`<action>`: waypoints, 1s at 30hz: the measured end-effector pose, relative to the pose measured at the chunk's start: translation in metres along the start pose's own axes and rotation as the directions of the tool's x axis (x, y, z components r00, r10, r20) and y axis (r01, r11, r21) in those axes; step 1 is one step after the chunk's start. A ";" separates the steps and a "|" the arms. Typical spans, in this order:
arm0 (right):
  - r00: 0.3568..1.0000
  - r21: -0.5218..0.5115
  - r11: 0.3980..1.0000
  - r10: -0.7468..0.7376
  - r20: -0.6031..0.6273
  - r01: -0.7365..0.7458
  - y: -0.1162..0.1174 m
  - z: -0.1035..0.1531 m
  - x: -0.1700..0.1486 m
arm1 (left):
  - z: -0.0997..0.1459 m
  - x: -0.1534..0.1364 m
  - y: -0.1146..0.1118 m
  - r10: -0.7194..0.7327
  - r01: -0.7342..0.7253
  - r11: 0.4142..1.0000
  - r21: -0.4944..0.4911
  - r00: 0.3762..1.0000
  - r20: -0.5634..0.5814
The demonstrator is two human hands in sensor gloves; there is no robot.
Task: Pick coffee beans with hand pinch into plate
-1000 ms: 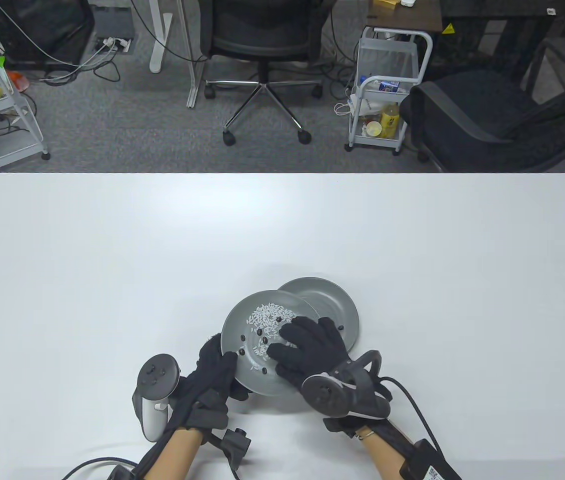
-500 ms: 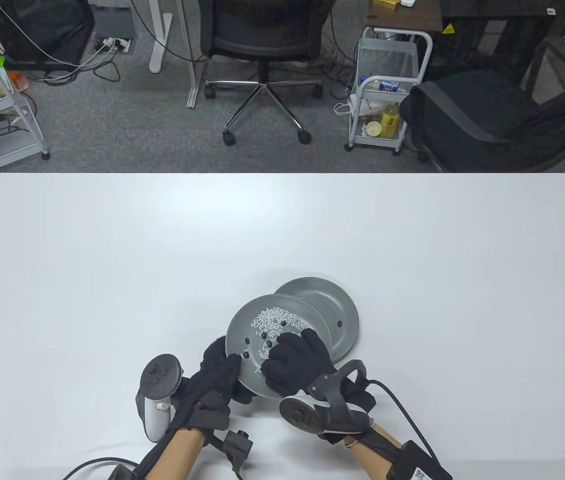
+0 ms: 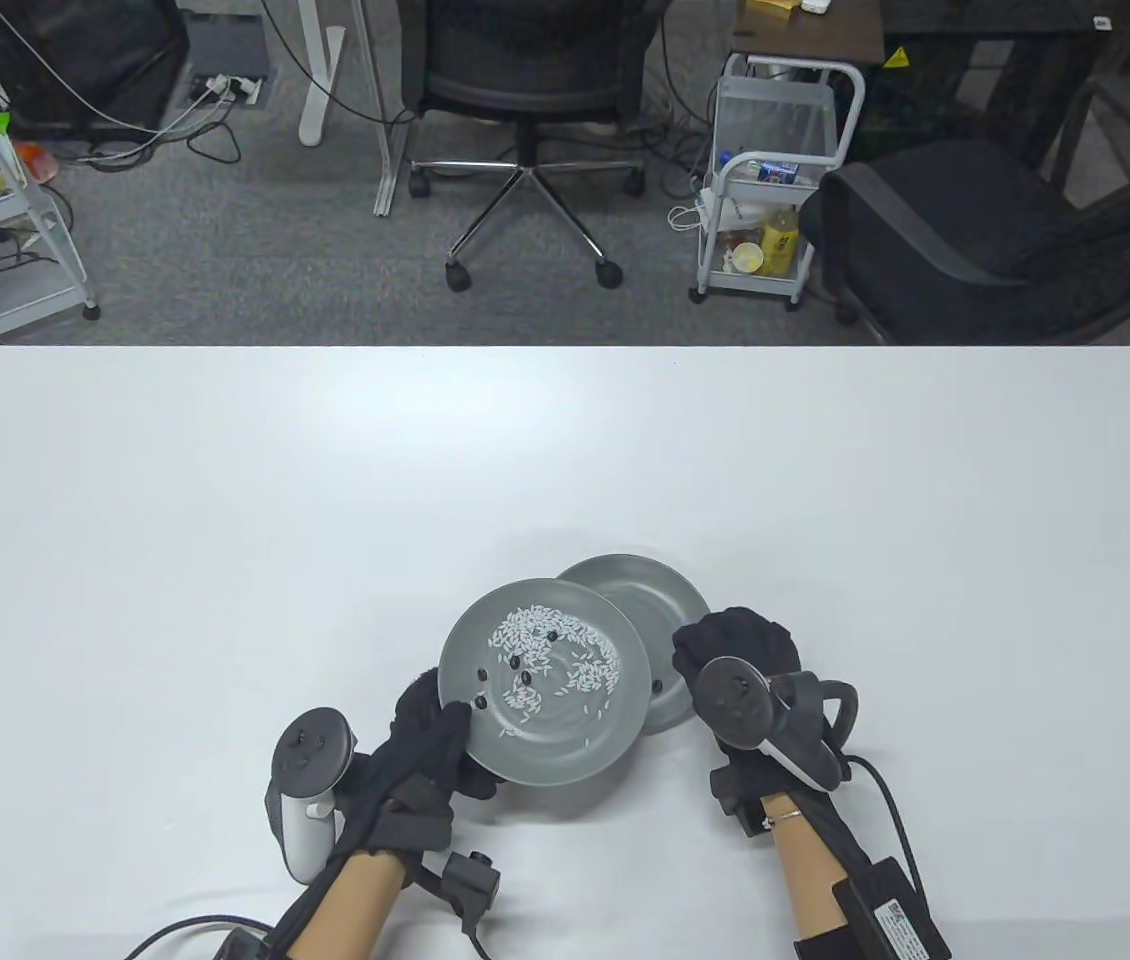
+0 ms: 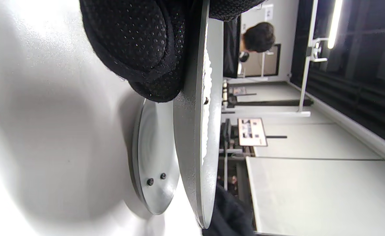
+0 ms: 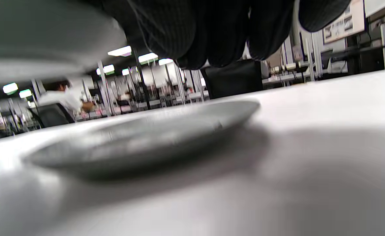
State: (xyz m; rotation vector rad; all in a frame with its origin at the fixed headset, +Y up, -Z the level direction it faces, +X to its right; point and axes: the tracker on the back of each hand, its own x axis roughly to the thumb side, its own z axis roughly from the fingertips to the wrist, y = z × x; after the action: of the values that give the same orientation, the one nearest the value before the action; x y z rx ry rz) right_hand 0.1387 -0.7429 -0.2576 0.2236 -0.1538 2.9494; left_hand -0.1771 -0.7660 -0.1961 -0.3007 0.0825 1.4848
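Left of right fingers (image 3: 715,635), coffee beans (image 3: 525,672)

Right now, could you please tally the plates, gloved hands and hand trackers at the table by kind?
Plates: 2, the held plate and the lower plate.
Hands: 2, the left hand and the right hand.
Trackers: 2, the left tracker and the right tracker.
Total: 6.
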 end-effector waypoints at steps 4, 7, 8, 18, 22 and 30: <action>0.996 0.102 0.992 0.076 0.049 -0.081 0.015 -0.001 0.011 | 0.000 0.000 0.000 0.003 -0.003 1.000 0.001 1.000 -0.005; 0.996 0.120 0.989 0.078 0.053 -0.084 0.014 0.000 0.016 | 0.000 0.000 0.000 -0.002 0.002 1.000 -0.002 1.000 -0.002; 0.997 0.106 0.992 0.062 0.050 -0.067 0.010 0.000 0.016 | 0.000 0.001 0.000 -0.004 0.004 1.000 -0.003 1.000 0.001; 0.963 -0.104 0.988 -0.089 0.253 0.118 -0.033 0.020 0.053 | -0.001 0.001 -0.004 -0.042 0.042 0.998 -0.039 0.999 0.013; 0.926 -0.051 0.997 0.065 0.373 -0.049 -0.023 0.027 0.085 | 0.000 0.002 -0.007 -0.073 0.075 0.995 -0.061 0.997 0.027; 0.906 -0.032 0.992 0.126 0.404 -0.124 -0.015 0.029 0.093 | 0.000 0.003 -0.010 -0.091 0.095 0.992 -0.081 0.995 0.041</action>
State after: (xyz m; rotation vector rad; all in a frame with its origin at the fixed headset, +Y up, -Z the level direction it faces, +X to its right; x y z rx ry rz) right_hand 0.0554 -0.7156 -0.2129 0.8567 -0.2391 2.9848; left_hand -0.1668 -0.7637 -0.1952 -0.3392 -0.0222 1.4027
